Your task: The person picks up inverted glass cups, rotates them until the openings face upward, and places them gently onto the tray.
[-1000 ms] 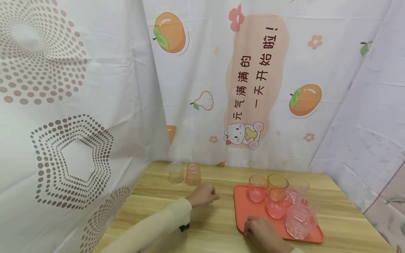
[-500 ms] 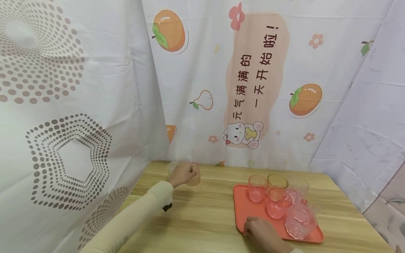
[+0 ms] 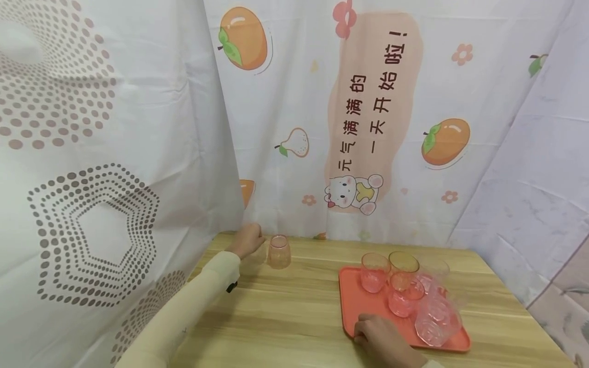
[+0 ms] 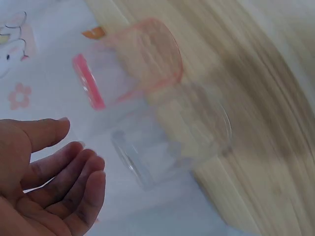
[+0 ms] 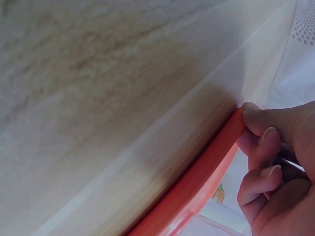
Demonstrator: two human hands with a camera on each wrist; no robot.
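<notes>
At the table's back left, my left hand (image 3: pixel 248 240) hovers right at a clear glass (image 4: pixel 172 140), which it mostly hides in the head view. Its fingers are loosely curved with nothing between them in the left wrist view. A pink glass (image 3: pixel 279 254) stands upside down beside the clear one, narrow end up. My right hand (image 3: pixel 384 340) is at the front left corner of a red tray (image 3: pixel 356 306). Thumb and forefinger pinch the tray's rim in the right wrist view. On the tray are several glasses, among them a pink glass (image 3: pixel 375 276).
An amber-rimmed glass (image 3: pixel 404 263) stands toward the tray's back. A clear faceted vessel (image 3: pixel 434 322) lies at its front right. White printed cloth (image 3: pixel 294 204) hangs behind the wooden table (image 3: pixel 276 317) and along the left side.
My left hand has moved left and back, from in front of the pink glass, across it, to the clear glass. The right hand has stayed at the tray's corner.
</notes>
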